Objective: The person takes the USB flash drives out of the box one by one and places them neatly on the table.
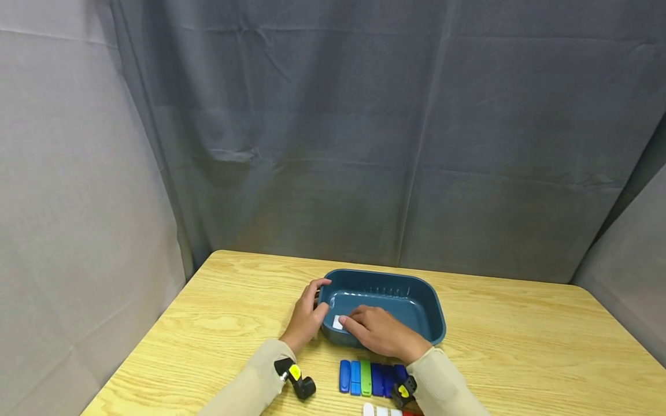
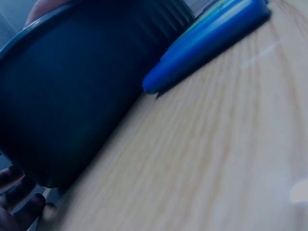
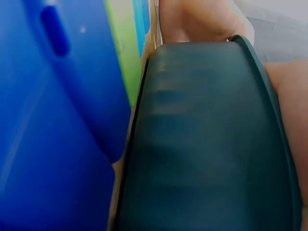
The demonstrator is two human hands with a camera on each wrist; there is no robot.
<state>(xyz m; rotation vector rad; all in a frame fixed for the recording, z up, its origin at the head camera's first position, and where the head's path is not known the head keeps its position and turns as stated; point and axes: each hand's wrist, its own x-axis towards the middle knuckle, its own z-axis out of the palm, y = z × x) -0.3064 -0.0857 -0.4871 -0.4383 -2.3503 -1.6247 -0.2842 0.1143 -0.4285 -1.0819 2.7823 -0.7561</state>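
Observation:
A dark teal plastic basin (image 1: 436, 300) stands on the table. At its left end my left hand (image 1: 306, 315) grips the rim, thumb and index finger over the edge; in the left wrist view, other fingers (image 2: 21, 199) show beside the basin's lower corner. My right hand (image 1: 382, 332) reaches over the near rim into the basin, holding a small white flat piece (image 1: 337, 322) by the thumb at the left inside. The right fingertips are hidden behind the hand. In the right wrist view the basin's near wall (image 3: 202, 134) fills the middle.
In front of the basin lies a row of flat pieces that look like USB sticks: blue (image 1: 344, 377), light blue, green (image 1: 366, 378) and dark blue (image 1: 377, 379). Nearer are white ones (image 1: 368, 409) and a red one, cut by the frame. Grey curtains (image 1: 322, 144) surround the table.

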